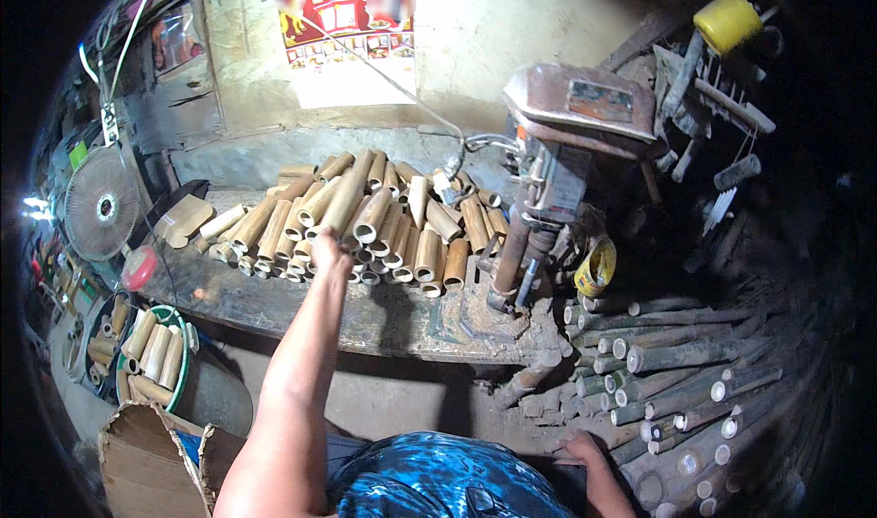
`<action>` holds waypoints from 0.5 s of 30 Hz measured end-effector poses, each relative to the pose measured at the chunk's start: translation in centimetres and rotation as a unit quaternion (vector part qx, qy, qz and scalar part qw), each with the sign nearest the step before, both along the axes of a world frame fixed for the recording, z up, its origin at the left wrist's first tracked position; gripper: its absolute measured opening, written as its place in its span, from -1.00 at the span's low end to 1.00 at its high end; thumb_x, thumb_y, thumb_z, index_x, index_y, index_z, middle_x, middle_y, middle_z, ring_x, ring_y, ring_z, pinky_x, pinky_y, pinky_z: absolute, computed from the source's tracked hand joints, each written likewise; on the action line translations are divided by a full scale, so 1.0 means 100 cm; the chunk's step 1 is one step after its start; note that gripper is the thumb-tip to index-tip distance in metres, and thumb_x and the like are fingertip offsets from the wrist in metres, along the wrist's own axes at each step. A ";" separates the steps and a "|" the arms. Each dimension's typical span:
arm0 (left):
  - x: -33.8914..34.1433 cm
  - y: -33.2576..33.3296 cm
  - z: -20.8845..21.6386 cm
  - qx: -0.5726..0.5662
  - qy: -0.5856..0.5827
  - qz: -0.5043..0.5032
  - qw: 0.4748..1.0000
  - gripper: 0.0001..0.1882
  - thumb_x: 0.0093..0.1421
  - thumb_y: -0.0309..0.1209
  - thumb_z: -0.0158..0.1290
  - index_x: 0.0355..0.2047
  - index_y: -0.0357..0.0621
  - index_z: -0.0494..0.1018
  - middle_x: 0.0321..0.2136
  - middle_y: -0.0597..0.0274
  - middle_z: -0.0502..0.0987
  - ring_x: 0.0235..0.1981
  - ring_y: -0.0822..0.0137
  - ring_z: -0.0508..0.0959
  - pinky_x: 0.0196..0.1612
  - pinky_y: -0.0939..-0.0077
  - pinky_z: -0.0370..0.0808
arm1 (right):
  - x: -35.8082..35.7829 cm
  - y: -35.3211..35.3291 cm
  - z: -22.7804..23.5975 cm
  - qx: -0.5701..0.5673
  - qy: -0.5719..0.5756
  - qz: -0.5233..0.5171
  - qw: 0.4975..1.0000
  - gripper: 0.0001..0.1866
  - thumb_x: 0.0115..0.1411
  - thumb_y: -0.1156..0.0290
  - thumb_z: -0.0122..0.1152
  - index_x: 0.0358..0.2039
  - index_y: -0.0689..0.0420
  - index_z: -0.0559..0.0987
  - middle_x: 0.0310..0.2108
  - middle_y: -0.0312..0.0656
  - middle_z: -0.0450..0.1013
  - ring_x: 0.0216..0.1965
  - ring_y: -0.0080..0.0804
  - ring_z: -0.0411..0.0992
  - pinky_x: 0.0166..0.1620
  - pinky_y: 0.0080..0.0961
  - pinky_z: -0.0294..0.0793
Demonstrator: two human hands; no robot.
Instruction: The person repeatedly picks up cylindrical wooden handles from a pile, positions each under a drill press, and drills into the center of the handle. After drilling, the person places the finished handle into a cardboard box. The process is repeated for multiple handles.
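My left hand [329,251] reaches out over the workbench [384,322] and grips the near end of a long bamboo tube [347,198] lying on top of a heap of cut bamboo tubes [411,235]. The tubes are tan, hollow and stacked side by side with their open ends toward me. My right hand [577,447] is low at the right, fingers spread, resting by a stack of green bamboo poles [685,372]. It holds nothing.
A rusty drill press [557,162] stands at the bench's right end, a yellow tape roll [596,267] beside it. A tub of bamboo pieces [155,354] and a cardboard box [146,463] sit at lower left. A fan [100,206] stands at the left.
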State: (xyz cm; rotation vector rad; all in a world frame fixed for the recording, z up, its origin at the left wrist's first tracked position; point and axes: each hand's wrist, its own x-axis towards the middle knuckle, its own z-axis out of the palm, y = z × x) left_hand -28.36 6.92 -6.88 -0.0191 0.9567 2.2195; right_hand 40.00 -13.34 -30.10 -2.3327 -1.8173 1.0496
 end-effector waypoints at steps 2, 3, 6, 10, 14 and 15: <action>0.012 -0.055 -0.012 0.074 0.065 -0.056 0.994 -0.79 0.28 -0.37 0.00 -0.10 -0.13 0.40 -0.42 0.36 0.40 -0.52 0.51 0.36 -0.57 0.61 0.26 | -0.018 0.012 0.014 0.010 0.075 0.038 0.996 -0.28 0.07 0.08 0.39 0.14 0.27 0.43 0.07 0.08 0.46 0.08 -0.10 0.44 0.09 -0.31 0.44; 0.025 -0.083 -0.022 0.117 0.147 -0.088 0.978 -0.81 0.31 -0.34 -0.01 -0.12 -0.09 0.41 -0.41 0.39 0.39 -0.52 0.51 0.34 -0.55 0.62 0.25 | -0.033 0.022 0.024 0.035 0.086 0.091 0.991 -0.26 0.07 0.06 0.39 0.14 0.28 0.42 0.05 0.07 0.47 0.06 -0.12 0.46 0.08 -0.31 0.44; 0.069 -0.164 -0.061 0.048 0.094 -0.194 0.975 -0.77 0.27 -0.22 0.10 -0.17 -0.05 0.42 -0.42 0.39 0.42 -0.56 0.45 0.41 -0.52 0.57 0.32 | -0.098 0.033 0.068 0.131 0.194 0.159 0.959 -0.28 0.08 0.04 0.41 0.13 0.22 0.41 -0.01 0.06 0.50 0.03 -0.19 0.48 0.06 -0.33 0.46; 0.152 -0.217 -0.117 -0.034 -0.059 -0.405 0.912 -0.72 0.22 -0.24 0.16 -0.17 -0.10 0.41 -0.42 0.32 0.45 -0.51 0.38 0.48 -0.36 0.47 0.53 | -0.202 0.040 0.132 0.170 0.447 0.187 0.858 0.06 0.05 0.33 0.49 0.38 0.11 -0.05 0.17 0.07 0.29 0.10 -0.21 0.40 0.08 -0.29 0.49; 0.211 -0.203 -0.139 -0.037 -0.030 -0.552 0.833 -0.69 0.27 -0.25 0.12 -0.06 -0.10 0.39 -0.36 0.32 0.44 -0.42 0.36 0.50 -0.28 0.44 0.57 | -0.269 0.056 0.156 0.209 0.549 0.070 0.806 -0.15 0.00 0.28 0.49 0.17 0.31 0.19 0.03 0.03 0.38 0.04 -0.20 0.42 0.05 -0.30 0.47; 0.223 -0.200 -0.141 -0.054 -0.045 -0.563 0.823 -0.67 0.31 -0.23 0.08 -0.03 -0.13 0.37 -0.32 0.30 0.45 -0.32 0.34 0.51 -0.21 0.37 0.57 | -0.274 0.060 0.156 0.171 0.598 -0.005 0.783 -0.29 0.03 0.33 0.45 0.09 0.33 0.27 -0.03 -0.02 0.43 -0.02 -0.24 0.46 0.01 -0.31 0.48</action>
